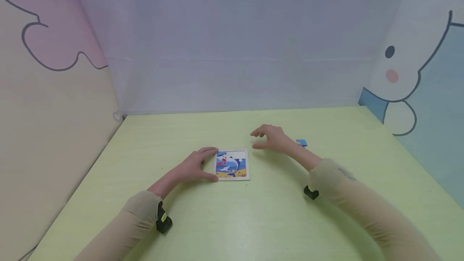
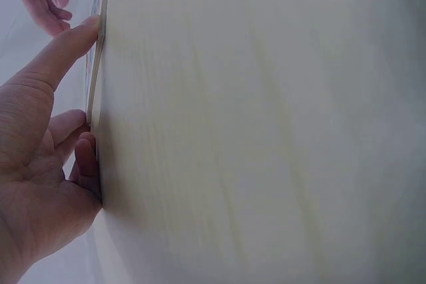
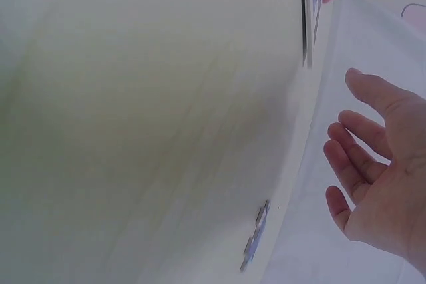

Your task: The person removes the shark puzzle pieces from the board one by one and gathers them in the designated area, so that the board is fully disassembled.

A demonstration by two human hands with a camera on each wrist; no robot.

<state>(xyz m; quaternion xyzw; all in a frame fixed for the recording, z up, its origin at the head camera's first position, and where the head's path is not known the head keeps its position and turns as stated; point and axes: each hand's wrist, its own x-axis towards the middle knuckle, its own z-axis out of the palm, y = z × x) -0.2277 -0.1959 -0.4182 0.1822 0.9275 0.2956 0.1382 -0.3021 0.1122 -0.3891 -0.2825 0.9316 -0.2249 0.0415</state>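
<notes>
A small square jigsaw puzzle (image 1: 232,168) in a pale frame lies on the table, its picture showing a whale or dolphin over blue water and yellow sand. A bare white patch shows along the top right of its picture. My left hand (image 1: 197,165) holds the frame at its left side, thumb at the near corner and fingers at the far one. Past the frame's far right corner, my right hand (image 1: 272,138) hovers above the table with fingers spread and nothing between them. A loose blue puzzle piece (image 3: 255,236) lies under the right wrist, partly hidden by it in the head view.
The light yellow-green table (image 1: 232,220) runs back to a pale cloth wall (image 1: 232,51). Side panels with cartoon figures (image 1: 395,63) close in left and right. Small black devices (image 1: 164,222) are strapped at both wrists.
</notes>
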